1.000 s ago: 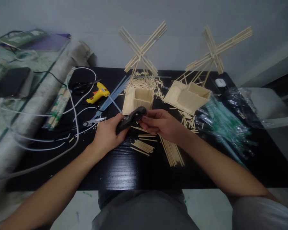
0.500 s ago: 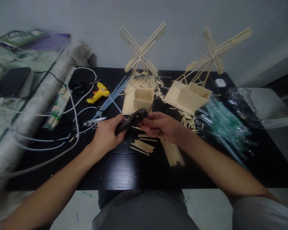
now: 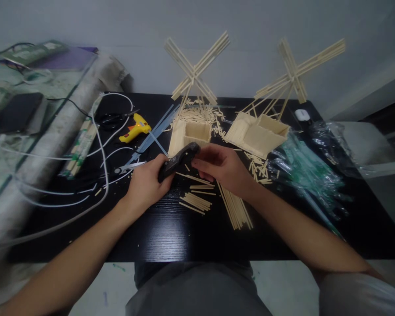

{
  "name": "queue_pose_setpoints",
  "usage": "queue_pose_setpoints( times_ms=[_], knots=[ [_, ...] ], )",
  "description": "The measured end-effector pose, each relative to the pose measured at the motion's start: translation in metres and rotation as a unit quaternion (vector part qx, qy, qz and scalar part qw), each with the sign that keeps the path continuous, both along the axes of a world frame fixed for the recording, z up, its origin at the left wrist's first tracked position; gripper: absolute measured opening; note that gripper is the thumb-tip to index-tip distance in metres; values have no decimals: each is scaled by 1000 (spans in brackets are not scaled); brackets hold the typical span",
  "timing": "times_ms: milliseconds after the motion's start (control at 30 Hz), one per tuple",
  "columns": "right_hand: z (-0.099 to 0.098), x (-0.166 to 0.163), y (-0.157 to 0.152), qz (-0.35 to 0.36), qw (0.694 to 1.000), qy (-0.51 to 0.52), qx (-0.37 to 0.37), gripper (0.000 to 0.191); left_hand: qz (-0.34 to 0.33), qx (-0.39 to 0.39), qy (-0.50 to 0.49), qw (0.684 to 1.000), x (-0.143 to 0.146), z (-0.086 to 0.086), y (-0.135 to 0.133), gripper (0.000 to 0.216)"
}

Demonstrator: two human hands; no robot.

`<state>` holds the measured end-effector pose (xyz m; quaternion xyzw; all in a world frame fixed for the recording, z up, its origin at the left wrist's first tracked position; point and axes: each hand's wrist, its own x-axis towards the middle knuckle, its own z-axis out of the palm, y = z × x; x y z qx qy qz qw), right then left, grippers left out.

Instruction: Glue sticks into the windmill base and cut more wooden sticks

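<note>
My left hand (image 3: 146, 184) is wrapped round the handles of a black cutter (image 3: 178, 160), held just above the black table (image 3: 184, 237). My right hand (image 3: 222, 169) is closed at the tool's tip, fingers pinched; what they hold is too small to make out. Thin wooden sticks (image 3: 237, 208) lie in a bundle under my right wrist, and shorter cut sticks (image 3: 195, 199) lie between the hands. An open stick-built box (image 3: 189, 134) stands just beyond the cutter.
Two stick windmills (image 3: 197, 66) (image 3: 294, 70) rise at the back, the right one over a stick house (image 3: 256, 131). A yellow glue gun (image 3: 134, 128), scissors (image 3: 128, 166) and white cables (image 3: 95, 131) lie at left. Crinkled plastic bags (image 3: 303, 171) sit at right.
Both hands with the cutter have shifted slightly up and away from me, toward the stick box. A long stick now shows on the table below the cutter.
</note>
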<state>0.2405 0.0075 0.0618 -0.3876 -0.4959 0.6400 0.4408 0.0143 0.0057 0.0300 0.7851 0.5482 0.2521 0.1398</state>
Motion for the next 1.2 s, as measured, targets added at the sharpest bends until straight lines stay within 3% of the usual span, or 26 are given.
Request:
queue_pose_setpoints(
  times_ms=[400,833,1200],
  knots=[
    [0,-6,-6,-52,994,-56,81,31,-8,5,-2,1000,2,-3,-1,13],
    [-1,4,0,119,989,79,-38,25,-75,64,-41,994,0,1,-2,6],
    [1,4,-1,138,977,124,-106,22,-88,65,-40,993,1,8,-4,9]
  ],
)
